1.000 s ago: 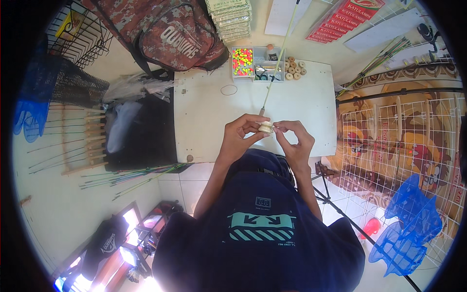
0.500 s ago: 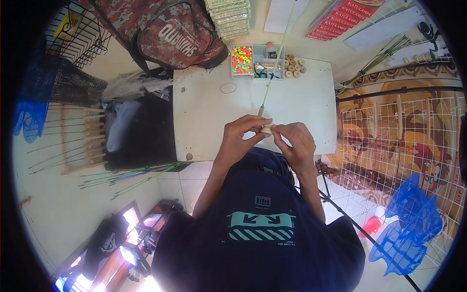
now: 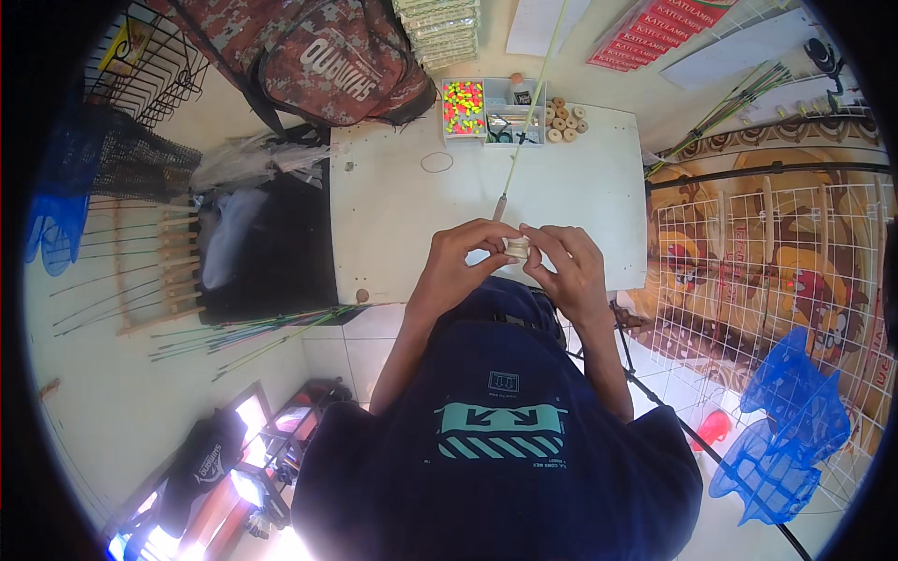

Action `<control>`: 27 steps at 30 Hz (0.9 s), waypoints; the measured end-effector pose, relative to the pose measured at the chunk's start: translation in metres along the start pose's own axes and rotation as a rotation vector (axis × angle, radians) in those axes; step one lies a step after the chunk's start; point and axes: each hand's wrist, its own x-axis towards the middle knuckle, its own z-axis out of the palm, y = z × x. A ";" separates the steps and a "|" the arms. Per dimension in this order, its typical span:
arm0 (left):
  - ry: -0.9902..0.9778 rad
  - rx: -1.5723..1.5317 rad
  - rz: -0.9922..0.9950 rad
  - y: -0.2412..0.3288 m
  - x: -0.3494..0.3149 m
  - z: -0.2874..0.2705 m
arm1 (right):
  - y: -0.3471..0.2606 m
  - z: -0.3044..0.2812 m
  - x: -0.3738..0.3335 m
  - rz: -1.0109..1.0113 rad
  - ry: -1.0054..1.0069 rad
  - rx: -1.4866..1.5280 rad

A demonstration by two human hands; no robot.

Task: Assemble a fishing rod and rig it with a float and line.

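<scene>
A small pale wooden spool (image 3: 516,248) is held up between my two hands, above the near edge of the white table (image 3: 402,224). My left hand (image 3: 456,265) pinches it from the left between thumb and fingertips. From the other side, the thumb and fingers of my right hand (image 3: 571,266) close on it too. Any line on the spool is too fine to make out. Just beyond my fingers lies a thin yellow-green fishing rod (image 3: 514,173), its handle end toward me and its tip pointing away.
At the table's back stands a divided tray (image 3: 514,139) with bright floats (image 3: 463,107) and small tackle. Several wooden spools (image 3: 565,122) lie beside it. A thin loop (image 3: 437,163) rests left of centre. A camouflage bag (image 3: 332,70) is at back left, blue nets (image 3: 781,430) at right.
The spool has tilted, showing more of its side. My right fingers have shifted over its upper edge, while my left hand keeps nearly the same place.
</scene>
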 end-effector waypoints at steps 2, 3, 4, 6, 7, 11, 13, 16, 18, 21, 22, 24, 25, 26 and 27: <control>-0.019 -0.009 -0.010 -0.003 0.000 -0.001 | 0.000 -0.002 -0.001 0.023 -0.029 -0.018; -0.037 -0.015 -0.016 -0.004 0.000 -0.002 | 0.001 -0.003 -0.001 0.066 -0.011 -0.016; -0.037 -0.016 -0.018 -0.004 0.000 -0.003 | 0.001 -0.003 -0.001 0.109 0.008 -0.014; -0.079 -0.031 -0.030 -0.004 -0.001 -0.003 | 0.002 -0.004 0.001 0.115 0.053 0.003; -0.082 -0.033 -0.031 -0.004 -0.001 -0.002 | 0.002 -0.005 0.001 0.174 0.012 0.078; -0.121 -0.116 -0.014 -0.007 0.001 0.000 | 0.003 -0.011 0.007 0.338 -0.109 0.299; -0.150 -0.157 0.000 -0.012 -0.001 0.002 | 0.003 -0.012 0.009 0.393 -0.148 0.374; -0.154 -0.424 -0.037 -0.017 -0.002 0.007 | 0.004 -0.009 0.011 0.390 -0.134 0.414; -0.125 -0.633 -0.255 -0.013 -0.003 0.009 | 0.000 -0.005 0.013 0.450 -0.070 0.406; -0.084 -0.723 -0.189 -0.013 -0.006 0.013 | -0.003 -0.001 0.014 0.478 -0.078 0.406; -0.081 -0.722 -0.188 -0.016 -0.006 0.013 | -0.004 0.000 0.013 0.497 -0.105 0.430; -0.088 -0.657 -0.244 -0.021 -0.004 0.012 | -0.003 0.001 0.012 0.488 -0.127 0.461; -0.090 -0.658 -0.243 -0.019 -0.004 0.010 | 0.005 0.006 0.007 0.502 -0.108 0.552; -0.064 -0.729 -0.263 -0.015 -0.003 0.007 | 0.012 0.010 0.003 0.515 -0.087 0.642; -0.037 -0.800 -0.284 -0.012 -0.003 0.004 | 0.017 0.010 0.002 0.516 -0.087 0.641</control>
